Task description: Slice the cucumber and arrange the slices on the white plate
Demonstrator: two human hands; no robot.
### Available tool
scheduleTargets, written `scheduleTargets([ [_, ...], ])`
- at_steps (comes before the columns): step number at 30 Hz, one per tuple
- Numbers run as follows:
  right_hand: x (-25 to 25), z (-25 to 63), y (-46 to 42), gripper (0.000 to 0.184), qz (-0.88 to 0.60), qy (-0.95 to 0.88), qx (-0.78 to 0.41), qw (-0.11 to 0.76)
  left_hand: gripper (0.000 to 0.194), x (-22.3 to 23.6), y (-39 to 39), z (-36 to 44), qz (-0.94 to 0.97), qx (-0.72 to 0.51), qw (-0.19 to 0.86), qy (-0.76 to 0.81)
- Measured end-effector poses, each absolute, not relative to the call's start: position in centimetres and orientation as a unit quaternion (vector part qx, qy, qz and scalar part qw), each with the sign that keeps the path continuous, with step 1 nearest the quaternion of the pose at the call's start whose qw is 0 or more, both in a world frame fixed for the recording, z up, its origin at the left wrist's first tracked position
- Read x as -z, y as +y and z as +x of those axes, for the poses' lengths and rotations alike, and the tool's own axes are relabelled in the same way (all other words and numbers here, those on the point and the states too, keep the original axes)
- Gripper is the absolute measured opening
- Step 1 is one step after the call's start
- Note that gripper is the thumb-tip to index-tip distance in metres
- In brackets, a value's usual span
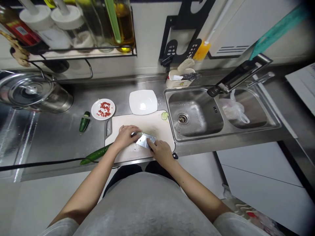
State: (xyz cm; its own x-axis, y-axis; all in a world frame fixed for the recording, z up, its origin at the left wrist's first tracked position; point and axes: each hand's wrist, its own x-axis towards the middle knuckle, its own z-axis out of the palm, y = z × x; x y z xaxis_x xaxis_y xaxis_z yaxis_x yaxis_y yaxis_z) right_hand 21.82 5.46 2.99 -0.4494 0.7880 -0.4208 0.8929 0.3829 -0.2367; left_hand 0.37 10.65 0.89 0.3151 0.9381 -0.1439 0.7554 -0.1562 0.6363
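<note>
A white cutting board point(155, 124) lies on the steel counter by the sink. My left hand point(126, 136) is curled over a green cucumber point(95, 154) that runs off the board's left front corner. My right hand point(160, 151) grips the handle of a broad cleaver point(145, 140), whose blade rests on the board just right of my left fingers. A cucumber slice point(164, 115) sits at the board's far right corner.
A cucumber end piece point(84, 122) lies left of the board. Behind it are a small plate of chopped red chilli point(103, 109) and a white square dish point(143, 102). A double sink point(197, 113) is to the right, a steel pot point(34, 93) far left.
</note>
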Motion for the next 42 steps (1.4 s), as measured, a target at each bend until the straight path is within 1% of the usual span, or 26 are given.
scheduleTargets([
  [3, -2.8, 21.8, 5.3, 0.053, 0.510, 0.824, 0.216, 0.118, 0.020, 0.2, 11.0, 0.4, 0.709, -0.202, 0.356, 0.574],
  [5, -2.7, 22.0, 5.2, 0.053, 0.512, 0.823, 0.218, 0.116, 0.021, 1.1, 11.4, 0.3, 0.648, -0.243, 0.373, 0.618],
  [7, -2.7, 22.2, 5.0, 0.052, 0.519, 0.817, 0.222, 0.116, 0.024, 2.1, 12.1, 0.0, 0.571, -0.266, 0.368, 0.684],
  [11, -2.8, 22.5, 4.6, 0.041, 0.558, 0.781, 0.254, 0.122, 0.024, 3.7, 13.9, -1.0, 0.491, -0.251, 0.320, 0.770],
  [15, -2.6, 22.0, 4.6, 0.033, 0.619, 0.721, 0.283, 0.128, 0.023, 4.6, 15.7, -1.5, 0.501, -0.213, 0.273, 0.793],
  [18, -2.3, 21.1, 4.8, 0.032, 0.632, 0.704, 0.302, 0.115, 0.026, 5.0, 16.3, -1.7, 0.538, -0.211, 0.223, 0.785],
  [22, -2.3, 19.5, 4.8, 0.030, 0.620, 0.702, 0.337, 0.100, 0.029, 4.9, 14.5, -2.3, 0.574, -0.266, 0.150, 0.760],
  [25, -2.6, 18.5, 4.5, 0.032, 0.612, 0.703, 0.347, 0.102, 0.023, 4.6, 11.0, -2.6, 0.664, -0.300, 0.164, 0.665],
  [27, -2.9, 18.0, 4.2, 0.034, 0.608, 0.705, 0.350, 0.106, 0.021, 4.5, 8.8, -2.7, 0.724, -0.298, 0.161, 0.601],
  [30, -3.2, 17.5, 4.0, 0.035, 0.603, 0.705, 0.355, 0.113, 0.020, 4.6, 7.0, -2.6, 0.766, -0.292, 0.152, 0.552],
  [35, -3.2, 17.1, 3.8, 0.036, 0.605, 0.708, 0.345, 0.121, 0.021, 4.9, 7.0, -2.2, 0.788, -0.280, 0.138, 0.531],
  [42, -3.1, 16.9, 3.7, 0.037, 0.595, 0.714, 0.344, 0.134, 0.020, 4.5, 7.1, -2.0, 0.785, -0.282, 0.146, 0.532],
])
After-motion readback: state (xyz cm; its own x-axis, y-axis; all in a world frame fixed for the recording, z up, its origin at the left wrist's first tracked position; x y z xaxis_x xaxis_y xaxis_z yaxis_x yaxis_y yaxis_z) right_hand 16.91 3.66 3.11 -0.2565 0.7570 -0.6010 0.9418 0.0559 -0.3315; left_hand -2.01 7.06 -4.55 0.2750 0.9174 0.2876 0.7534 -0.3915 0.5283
